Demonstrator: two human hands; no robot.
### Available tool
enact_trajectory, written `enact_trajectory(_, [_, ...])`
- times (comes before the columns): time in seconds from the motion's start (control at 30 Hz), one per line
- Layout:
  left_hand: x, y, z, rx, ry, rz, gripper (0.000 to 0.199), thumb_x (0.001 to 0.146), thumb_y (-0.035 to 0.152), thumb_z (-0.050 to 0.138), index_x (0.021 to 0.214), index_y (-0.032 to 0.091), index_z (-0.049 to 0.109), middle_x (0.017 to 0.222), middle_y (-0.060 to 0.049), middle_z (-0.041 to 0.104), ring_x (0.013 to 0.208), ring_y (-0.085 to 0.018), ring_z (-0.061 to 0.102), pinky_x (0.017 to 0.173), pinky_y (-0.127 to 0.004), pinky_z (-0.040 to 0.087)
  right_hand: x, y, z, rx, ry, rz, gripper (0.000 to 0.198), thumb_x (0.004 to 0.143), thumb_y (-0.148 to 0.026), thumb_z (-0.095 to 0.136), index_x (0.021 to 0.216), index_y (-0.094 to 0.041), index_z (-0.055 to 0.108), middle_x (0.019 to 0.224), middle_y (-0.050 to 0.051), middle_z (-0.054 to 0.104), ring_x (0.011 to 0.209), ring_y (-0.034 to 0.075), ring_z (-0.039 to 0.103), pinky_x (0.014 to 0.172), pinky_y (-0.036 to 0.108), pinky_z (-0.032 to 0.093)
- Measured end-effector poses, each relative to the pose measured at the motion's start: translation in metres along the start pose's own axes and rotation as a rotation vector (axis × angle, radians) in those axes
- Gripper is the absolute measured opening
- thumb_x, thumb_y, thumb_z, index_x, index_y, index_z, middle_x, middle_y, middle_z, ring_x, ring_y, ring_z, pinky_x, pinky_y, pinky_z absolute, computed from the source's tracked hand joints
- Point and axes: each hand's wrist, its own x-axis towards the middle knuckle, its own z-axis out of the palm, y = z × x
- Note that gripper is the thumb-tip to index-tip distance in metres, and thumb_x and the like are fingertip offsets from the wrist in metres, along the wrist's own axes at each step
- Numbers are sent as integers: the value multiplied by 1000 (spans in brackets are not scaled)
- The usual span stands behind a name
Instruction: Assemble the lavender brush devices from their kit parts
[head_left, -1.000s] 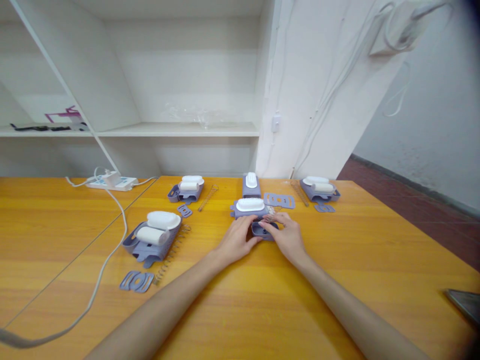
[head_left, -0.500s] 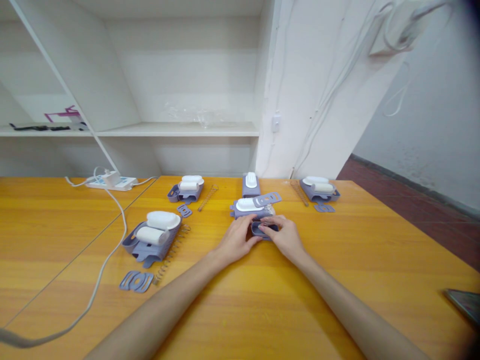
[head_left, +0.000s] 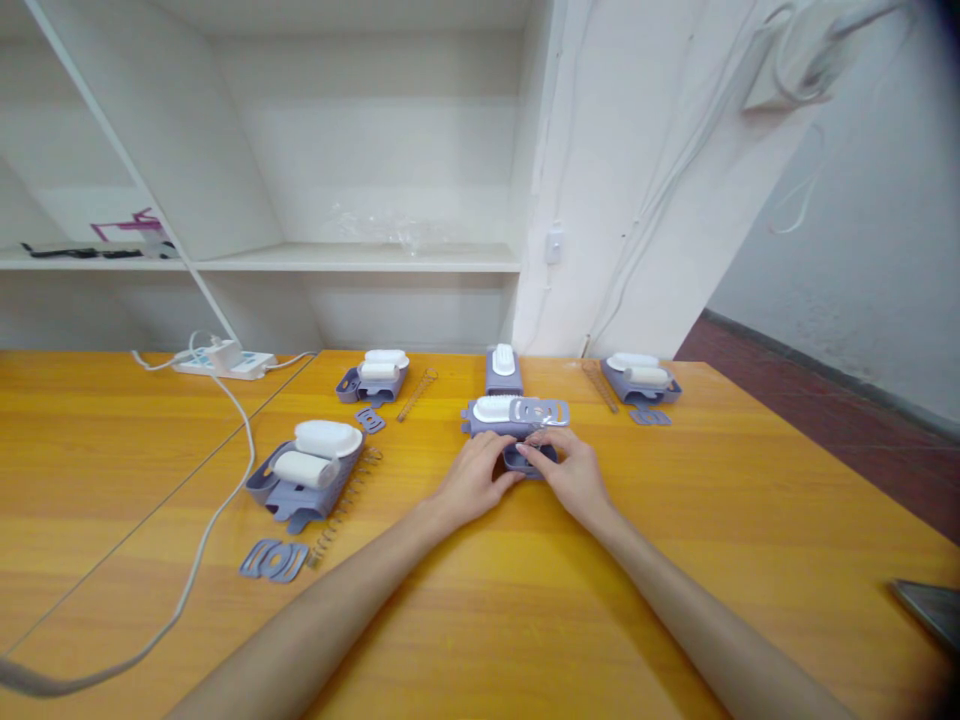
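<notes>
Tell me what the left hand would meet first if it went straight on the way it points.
The left hand would most likely push into the small purple tray, which it appears to grasp; depth is unclear, but the purple case looks just beyond.

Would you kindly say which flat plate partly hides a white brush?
The plate just beyond the right hand, overlapping the brush; the other plates lie on the table.

Tabletop (head_left: 480, 620) is kinda glossy wood, small purple-grey tray (head_left: 534, 473) looks like matt plastic, white oval piece (head_left: 328, 438) is smooth plastic too, coil spring (head_left: 335, 518) is metal wire.
</notes>
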Motion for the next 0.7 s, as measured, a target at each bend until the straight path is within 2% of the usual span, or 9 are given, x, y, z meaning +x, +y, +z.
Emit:
enact_trajectory(0.33, [0,4,-1,-4,-21,19,37,79,31,61,113,21,52,103,-8,57,98,-22,53,87,-36,42,0,-1,-1,-51,27,58,25,72,-43,65,67,-20,62,74,3,64,74,19,58,73,33,45])
enact_trajectory(0.7, [1,4,-1,23,-31,14,38,80,32,59,115,20,50,105,-8,56,99,-22,51,89,-36,42,0,5,2,146,-43,94,17,72,-36,66,72,-19,64,79,4,67,78,20,60,78,35,46])
